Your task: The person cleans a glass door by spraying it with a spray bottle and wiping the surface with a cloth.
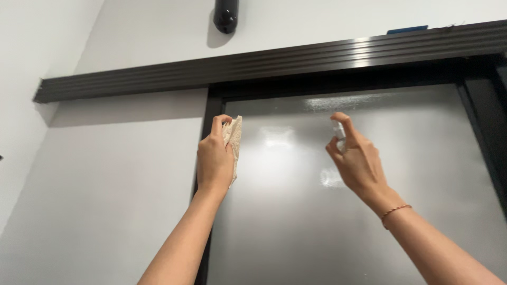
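Both arms raised to the upper part of a frosted glass door panel (296,211).

Left hand (214,161): fingers clenched on a beige cloth (234,138), bunched, held up at the panel's left edge, just beside the dark door frame (210,108). I cannot tell whether the cloth touches the glass. Cloth looks light, soft and limp; a loose end hangs below my palm. Best taken as a wad in the fist, as here, so that no corner flaps free.

Right hand (359,161): fingers wrapped around a small white spray bottle (339,134), forefinger on top of the head, nozzle facing the glass. The bottle is mostly hidden by the hand. Judged light, stiff, smooth plastic, likely slippery if wet; hold around the body, with one finger left free for the head. Thin red bracelet (395,210) on that wrist.

Glass: a pale misted patch (330,178) just left of the right hand. The panel is rigid, smooth and probably fragile, so light pressure only.

Surroundings: dark ribbed track rail (264,63) running across above the door; white wall (105,184) to the left; a black rounded fixture (226,15) mounted high on the wall; a blue flat object (406,29) lying on top of the rail at far right. Nothing stands between my hands and the glass; the rail limits reach upward.
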